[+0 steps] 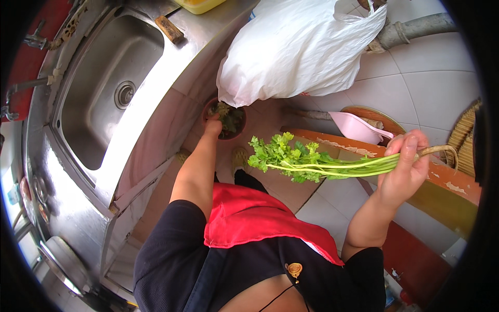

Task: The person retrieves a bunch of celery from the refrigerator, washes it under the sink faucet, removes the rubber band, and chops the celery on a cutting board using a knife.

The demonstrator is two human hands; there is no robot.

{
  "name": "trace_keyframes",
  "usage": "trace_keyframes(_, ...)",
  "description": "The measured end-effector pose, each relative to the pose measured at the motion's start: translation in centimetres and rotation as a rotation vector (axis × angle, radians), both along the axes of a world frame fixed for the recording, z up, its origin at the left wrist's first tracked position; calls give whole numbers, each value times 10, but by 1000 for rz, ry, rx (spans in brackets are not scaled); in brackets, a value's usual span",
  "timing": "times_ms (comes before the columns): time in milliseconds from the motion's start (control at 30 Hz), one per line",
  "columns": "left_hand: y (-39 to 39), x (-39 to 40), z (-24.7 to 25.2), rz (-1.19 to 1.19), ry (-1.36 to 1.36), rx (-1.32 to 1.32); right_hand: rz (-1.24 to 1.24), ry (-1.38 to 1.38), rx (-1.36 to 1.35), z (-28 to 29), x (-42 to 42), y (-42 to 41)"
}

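Observation:
My right hand (405, 167) grips a bunch of leafy celery (343, 165) near its root end. The pale root sticks out past my fingers to the right, and the leaves point left. My left hand (213, 125) reaches down into a round reddish bin (245, 125) on the floor beside the sink counter. Green leaf scraps (234, 121) lie inside that bin, some right by my left fingers. Those fingertips are partly hidden, so whether they hold any leaves is unclear.
A stuffed white plastic bag (292, 54) bulges just above the bin. To the left runs a steel counter with a sink (105, 93) and a wooden-handled tool (169, 29). A chipped orange ledge (351, 146) and a pink plastic scoop (356, 126) are at right.

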State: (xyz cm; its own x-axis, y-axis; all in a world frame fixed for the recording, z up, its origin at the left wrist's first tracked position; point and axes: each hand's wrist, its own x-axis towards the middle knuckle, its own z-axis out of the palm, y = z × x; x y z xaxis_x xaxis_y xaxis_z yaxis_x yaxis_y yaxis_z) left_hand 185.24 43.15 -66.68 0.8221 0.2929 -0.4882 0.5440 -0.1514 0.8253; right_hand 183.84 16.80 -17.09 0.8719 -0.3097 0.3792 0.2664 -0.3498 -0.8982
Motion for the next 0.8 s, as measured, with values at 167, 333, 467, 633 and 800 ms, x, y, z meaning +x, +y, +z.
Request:
trace_keyframes(167,2,-16,-96,-155,7,751,60,18,1,4,-1,11)
trace_keyframes(333,7,-7,-1,-78,-95,155,45,50,0,-7,-9,10)
trace_keyframes(467,1,-7,69,-135,-4,372,50,55,-36,-9,-10,14)
trace_keyframes(633,-1,-2,112,-204,185,501,76,60,-36,-11,-13,16)
trace_keyframes(800,2,-3,93,-203,186,429,91,84,-2,-18,-14,17)
